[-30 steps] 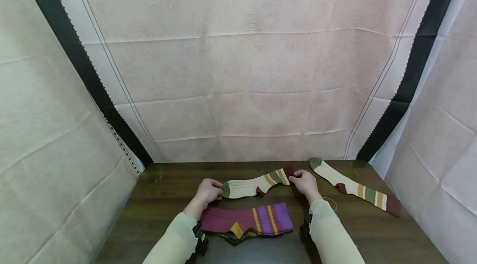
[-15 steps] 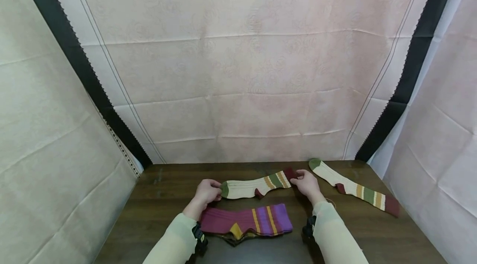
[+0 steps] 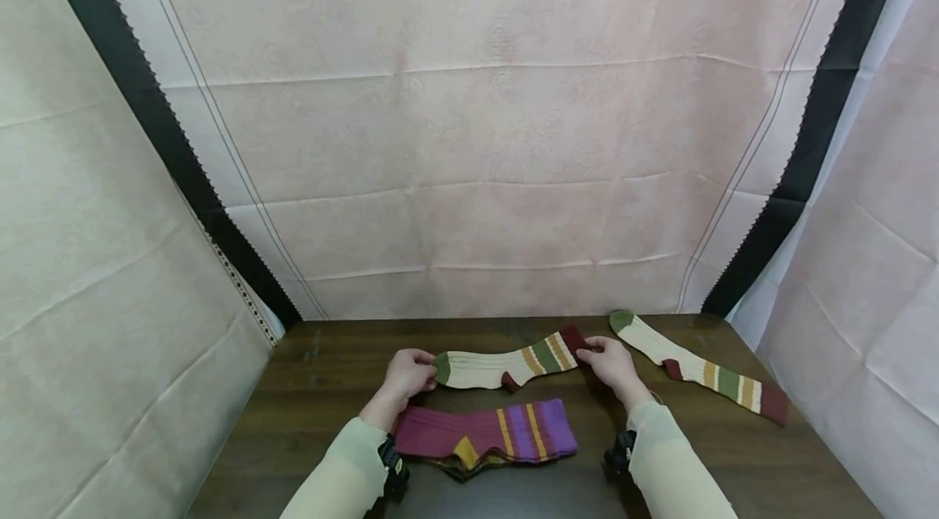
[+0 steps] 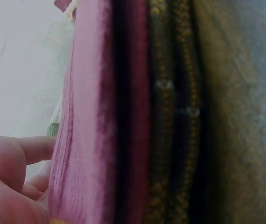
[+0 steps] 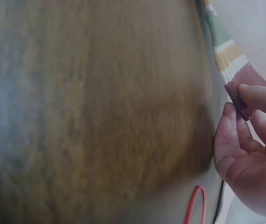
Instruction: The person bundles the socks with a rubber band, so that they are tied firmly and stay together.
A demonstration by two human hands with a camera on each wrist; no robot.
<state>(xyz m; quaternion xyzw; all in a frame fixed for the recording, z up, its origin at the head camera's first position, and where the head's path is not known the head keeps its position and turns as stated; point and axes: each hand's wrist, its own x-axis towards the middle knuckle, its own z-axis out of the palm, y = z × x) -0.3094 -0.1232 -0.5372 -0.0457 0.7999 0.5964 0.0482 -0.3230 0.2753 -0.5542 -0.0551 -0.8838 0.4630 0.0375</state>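
Note:
A cream sock (image 3: 480,371) with green toe, maroon heel, striped leg and maroon cuff stretches between my two hands at the back of the table. My left hand (image 3: 408,376) pinches its green toe. At the other end my right hand (image 3: 610,366) pinches the maroon cuff (image 5: 249,79) between thumb and fingers, as the right wrist view also shows. Just in front lies a stack of folded-flat socks, a maroon and purple striped sock (image 3: 469,427) on top, darker ones beneath. In the left wrist view the stack's layered edges (image 4: 93,112) partly cover my left hand.
A matching cream sock (image 3: 693,366) lies slantwise at the right of the brown wooden table (image 3: 337,437). A thin reddish loop (image 5: 198,205) is on the table near my right wrist. Pale cloth walls (image 3: 469,177) stand behind and at both sides.
My right hand has moved slightly to the right with the cuff, and the cream sock lies straighter. The left hand stays at the toe; the stack and the other sock have not moved.

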